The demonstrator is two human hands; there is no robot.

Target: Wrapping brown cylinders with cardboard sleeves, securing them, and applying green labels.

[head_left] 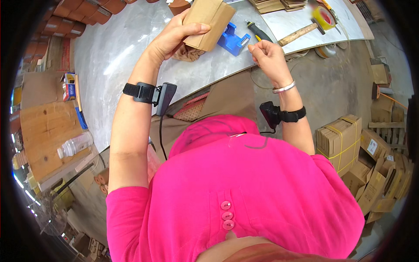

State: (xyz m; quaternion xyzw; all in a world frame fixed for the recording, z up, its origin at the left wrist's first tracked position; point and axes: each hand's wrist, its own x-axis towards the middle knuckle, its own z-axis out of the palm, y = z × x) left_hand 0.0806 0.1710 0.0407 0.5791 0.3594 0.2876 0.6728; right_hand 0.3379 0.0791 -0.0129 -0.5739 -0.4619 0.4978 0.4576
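Note:
My left hand (pixel 172 37) grips a small brown cardboard box (pixel 208 24) above the worktable, thumb on its near face. Under it lies some crumpled brown paper (pixel 187 53). Just right of the box stands a blue tape dispenser (pixel 233 40). My right hand (pixel 270 61) hovers near the table's front edge, to the right of the dispenser, thumb and forefinger pinched together. Whatever sits in that pinch, if anything, is too small to make out. Beyond this hand is a tool with a black and yellow handle (pixel 260 33).
A wooden-handled hammer (pixel 299 35) and a yellow tape roll (pixel 323 18) lie at the table's right. Flat cardboard (pixel 279 4) is stacked at the far edge. Terracotta pots (pixel 78 17) fill the far left. Strapped cardboard (pixel 338 139) stands on the right floor; a plastic bottle (pixel 75 145) lies left.

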